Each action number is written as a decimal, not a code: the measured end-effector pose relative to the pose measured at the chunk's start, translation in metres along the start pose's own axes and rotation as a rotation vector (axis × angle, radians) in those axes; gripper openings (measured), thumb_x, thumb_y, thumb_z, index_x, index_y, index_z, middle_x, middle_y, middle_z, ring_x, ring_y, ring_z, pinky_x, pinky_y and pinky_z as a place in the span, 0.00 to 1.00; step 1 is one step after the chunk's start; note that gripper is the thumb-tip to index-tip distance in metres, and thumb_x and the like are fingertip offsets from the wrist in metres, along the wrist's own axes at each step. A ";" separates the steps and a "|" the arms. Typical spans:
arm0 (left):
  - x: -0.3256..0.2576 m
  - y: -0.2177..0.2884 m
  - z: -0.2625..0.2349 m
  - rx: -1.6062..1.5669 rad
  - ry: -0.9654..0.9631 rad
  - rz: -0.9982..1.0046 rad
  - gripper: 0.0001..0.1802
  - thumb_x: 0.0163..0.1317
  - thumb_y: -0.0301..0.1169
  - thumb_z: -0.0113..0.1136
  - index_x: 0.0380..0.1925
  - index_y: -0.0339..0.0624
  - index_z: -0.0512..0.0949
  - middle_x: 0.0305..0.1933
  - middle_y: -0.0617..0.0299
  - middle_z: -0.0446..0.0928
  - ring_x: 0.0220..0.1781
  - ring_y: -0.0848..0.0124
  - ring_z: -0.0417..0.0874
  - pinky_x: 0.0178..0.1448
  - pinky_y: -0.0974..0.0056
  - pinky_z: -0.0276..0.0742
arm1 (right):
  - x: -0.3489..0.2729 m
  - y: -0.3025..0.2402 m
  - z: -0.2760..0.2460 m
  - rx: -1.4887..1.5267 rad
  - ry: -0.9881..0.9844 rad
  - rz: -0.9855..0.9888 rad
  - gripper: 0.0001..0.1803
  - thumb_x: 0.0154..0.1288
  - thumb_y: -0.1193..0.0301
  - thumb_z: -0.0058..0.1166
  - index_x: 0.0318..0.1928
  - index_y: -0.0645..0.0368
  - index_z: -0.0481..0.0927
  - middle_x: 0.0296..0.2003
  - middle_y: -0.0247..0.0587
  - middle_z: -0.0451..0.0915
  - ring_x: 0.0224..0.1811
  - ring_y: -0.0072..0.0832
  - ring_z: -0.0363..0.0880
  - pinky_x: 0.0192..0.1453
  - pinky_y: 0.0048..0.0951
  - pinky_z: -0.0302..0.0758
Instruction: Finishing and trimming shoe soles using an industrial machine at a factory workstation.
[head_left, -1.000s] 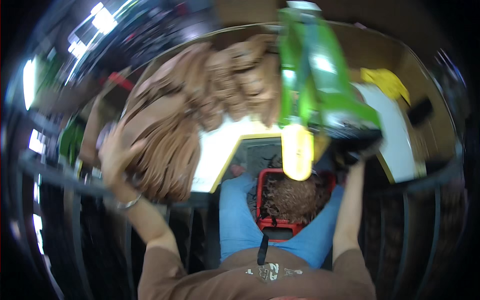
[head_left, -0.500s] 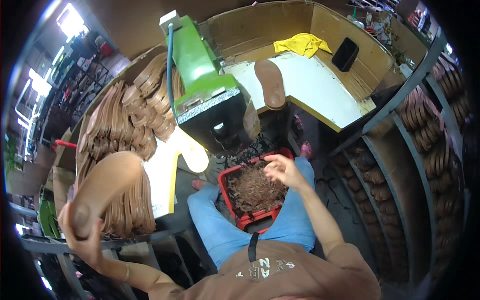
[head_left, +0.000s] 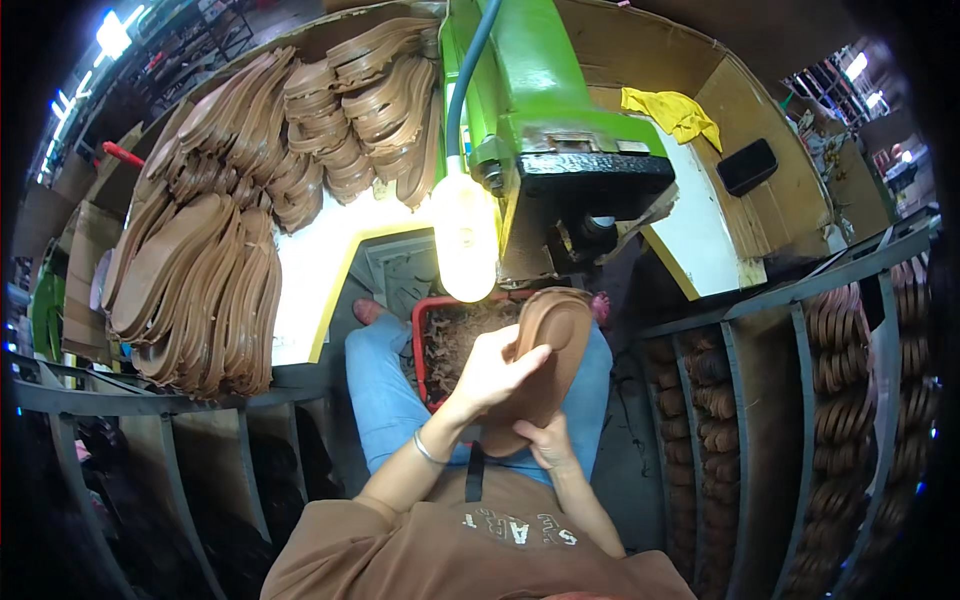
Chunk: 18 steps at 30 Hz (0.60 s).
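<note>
In front of my body, over my lap and the red crate (head_left: 418, 350), a brown shoe sole (head_left: 548, 385) is held tilted, with its rounded end upward. My left hand (head_left: 490, 372) grips its left edge, the thumb lying across the face. Lower down, my right hand (head_left: 549, 443) holds the sole near its bottom end, thumb on the face and the other fingers partly hidden. Brown scraps (head_left: 450, 335) fill the crate below. Just beyond my hands hangs a bright lamp (head_left: 465, 240) beside a green machine (head_left: 560, 130) with a black head.
Stacks of brown soles (head_left: 190, 290) cover the left side of the white, yellow-edged table (head_left: 300, 290). A yellow cloth (head_left: 675, 117) and a black phone-like object (head_left: 747, 166) lie at the right. Metal racks (head_left: 740, 400) full of soles stand on the right, with another rack (head_left: 180, 470) at lower left.
My left hand has brought a sole from beside the left stacks to my lap. My right hand, earlier free above the crate, now grips it too. The view has shifted.
</note>
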<state>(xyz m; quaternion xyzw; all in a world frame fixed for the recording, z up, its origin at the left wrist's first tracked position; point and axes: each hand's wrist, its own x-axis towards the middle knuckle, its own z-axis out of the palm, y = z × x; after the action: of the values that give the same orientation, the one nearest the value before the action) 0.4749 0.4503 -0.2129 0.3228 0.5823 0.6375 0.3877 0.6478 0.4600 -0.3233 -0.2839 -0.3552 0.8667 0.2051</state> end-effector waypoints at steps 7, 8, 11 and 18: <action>0.021 0.015 -0.020 0.155 -0.006 0.009 0.10 0.57 0.30 0.64 0.32 0.34 0.79 0.28 0.68 0.76 0.29 0.84 0.71 0.33 0.75 0.68 | -0.008 0.017 0.024 -0.096 -0.071 0.050 0.28 0.55 0.77 0.62 0.56 0.67 0.68 0.50 0.41 0.75 0.51 0.27 0.73 0.55 0.28 0.71; 0.017 0.012 -0.022 0.174 -0.001 -0.039 0.09 0.57 0.29 0.64 0.32 0.34 0.79 0.28 0.68 0.76 0.28 0.84 0.71 0.32 0.75 0.68 | -0.012 0.015 0.019 -0.098 -0.065 0.053 0.28 0.55 0.77 0.62 0.56 0.67 0.68 0.50 0.41 0.75 0.51 0.27 0.73 0.55 0.28 0.71; 0.007 -0.006 -0.018 0.108 0.053 -0.047 0.08 0.57 0.27 0.64 0.33 0.34 0.78 0.28 0.67 0.77 0.28 0.84 0.71 0.31 0.76 0.68 | -0.031 0.001 0.000 -0.193 -0.035 0.031 0.22 0.56 0.76 0.61 0.51 0.68 0.72 0.47 0.43 0.77 0.48 0.27 0.76 0.54 0.29 0.72; 0.009 0.012 0.002 -0.121 0.042 -0.086 0.12 0.60 0.25 0.61 0.43 0.32 0.76 0.40 0.60 0.80 0.40 0.80 0.77 0.45 0.74 0.74 | -0.040 -0.032 -0.003 -0.286 0.030 0.014 0.21 0.57 0.77 0.60 0.51 0.71 0.72 0.46 0.45 0.78 0.49 0.28 0.76 0.53 0.30 0.74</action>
<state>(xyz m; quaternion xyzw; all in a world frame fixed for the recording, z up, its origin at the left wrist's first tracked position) 0.4706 0.4589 -0.2015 0.2600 0.5639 0.6611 0.4210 0.6850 0.4607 -0.2880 -0.3255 -0.4701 0.8043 0.1618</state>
